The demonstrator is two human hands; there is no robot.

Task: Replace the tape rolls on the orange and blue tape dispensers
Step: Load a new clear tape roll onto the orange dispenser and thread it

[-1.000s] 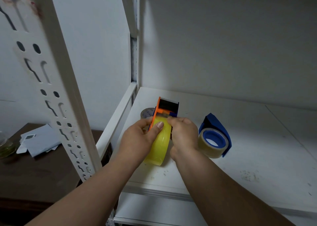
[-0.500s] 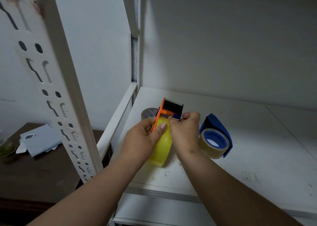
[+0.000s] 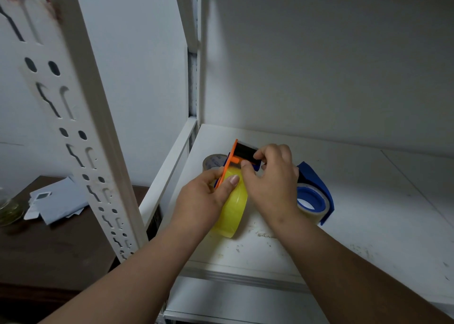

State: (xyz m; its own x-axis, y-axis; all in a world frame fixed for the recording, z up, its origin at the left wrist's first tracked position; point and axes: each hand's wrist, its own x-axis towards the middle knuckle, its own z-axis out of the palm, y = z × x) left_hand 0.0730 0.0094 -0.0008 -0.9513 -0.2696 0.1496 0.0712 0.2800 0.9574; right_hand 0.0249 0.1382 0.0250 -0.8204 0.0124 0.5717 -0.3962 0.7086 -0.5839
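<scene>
An orange tape dispenser with a black front part carries a yellow tape roll and stands on the white shelf. My left hand grips the dispenser and roll from the left, thumb on the roll's top. My right hand reaches over the roll and pinches at the black front part of the dispenser. To the right lies the blue tape dispenser with a clear roll on its blue hub, partly hidden by my right wrist. A grey used tape roll sits behind the orange dispenser.
A white perforated shelf post stands close on the left, and a side rail borders the shelf. Lower left, a dark wooden table holds papers and a glass.
My right hand has moved up and forward from the top of the yellow roll to the dispenser's black front part. The left hand keeps its grip; the dispenser has tilted slightly.
</scene>
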